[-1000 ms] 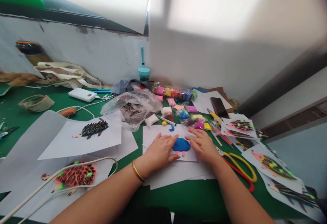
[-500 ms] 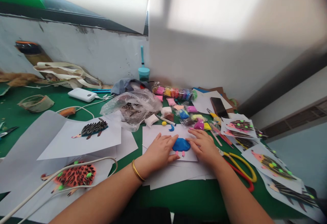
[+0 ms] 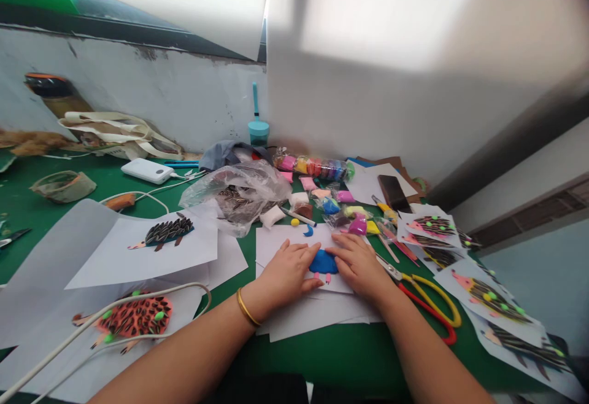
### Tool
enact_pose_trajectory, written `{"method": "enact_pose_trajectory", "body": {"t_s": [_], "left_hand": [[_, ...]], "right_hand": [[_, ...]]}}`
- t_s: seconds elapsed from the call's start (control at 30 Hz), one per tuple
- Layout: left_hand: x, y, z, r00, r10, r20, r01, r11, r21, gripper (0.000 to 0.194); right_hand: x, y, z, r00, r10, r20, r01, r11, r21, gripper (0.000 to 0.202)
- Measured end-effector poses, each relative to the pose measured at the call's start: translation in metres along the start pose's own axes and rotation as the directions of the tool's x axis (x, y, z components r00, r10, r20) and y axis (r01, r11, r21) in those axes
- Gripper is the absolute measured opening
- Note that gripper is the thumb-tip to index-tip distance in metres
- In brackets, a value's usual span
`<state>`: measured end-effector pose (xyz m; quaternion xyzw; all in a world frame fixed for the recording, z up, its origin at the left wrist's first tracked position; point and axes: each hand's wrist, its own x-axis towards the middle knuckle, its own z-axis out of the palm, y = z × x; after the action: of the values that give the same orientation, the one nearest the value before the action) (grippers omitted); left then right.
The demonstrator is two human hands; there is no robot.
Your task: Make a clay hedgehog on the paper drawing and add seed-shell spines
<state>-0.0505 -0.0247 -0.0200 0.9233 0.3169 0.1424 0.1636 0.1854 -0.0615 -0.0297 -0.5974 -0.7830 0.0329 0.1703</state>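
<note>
A flattened oval of blue clay lies on a white sheet of paper, with two small pink clay feet at its lower edge. My left hand rests flat at its left side, fingertips at the clay's edge and thumb near the feet. On the other side my right hand lies with fingers stretched out, touching the right edge and covering part of it. Above the oval on the paper are a blue clay crescent and a yellow clay dot.
Scissors with red and yellow handles lie right of my right hand. Behind the paper are several clay packets and a plastic bag of seeds. Hedgehog pictures are stacked at right; a white cable crosses pictures at left.
My right hand has shifted slightly left, over more of the blue clay's right edge, uncovering more of the scissors. My left hand stays nearly still.
</note>
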Motion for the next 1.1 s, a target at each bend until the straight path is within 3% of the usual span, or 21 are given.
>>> {"method": "enact_pose_trajectory", "body": {"t_s": [0.23,0.37,0.57,0.8,1.1], "left_hand": [[0.001,0.000,0.001,1.000,-0.001,0.016,0.001,1.000,-0.024,0.084],[0.000,0.000,0.001,1.000,-0.013,0.014,0.013,1.000,-0.025,0.087],[0.000,0.001,-0.002,0.999,-0.026,0.035,0.027,0.999,-0.032,0.090],[0.000,-0.001,-0.002,1.000,-0.012,0.028,0.013,0.999,-0.037,0.089],[0.000,0.001,-0.003,0.999,-0.025,0.045,0.027,0.999,-0.046,0.088]], "right_hand": [[0.003,-0.009,0.003,0.998,0.007,0.068,-0.007,1.000,-0.004,0.042],[0.003,-0.004,0.000,0.999,0.012,0.047,-0.013,1.000,0.014,0.040],[-0.009,-0.002,-0.016,0.980,-0.179,0.087,0.173,0.982,0.068,0.032],[-0.024,-0.010,-0.016,0.972,-0.228,0.064,0.230,0.973,-0.027,0.035],[-0.021,-0.018,-0.013,0.964,-0.262,0.033,0.262,0.965,-0.002,0.032]]}}
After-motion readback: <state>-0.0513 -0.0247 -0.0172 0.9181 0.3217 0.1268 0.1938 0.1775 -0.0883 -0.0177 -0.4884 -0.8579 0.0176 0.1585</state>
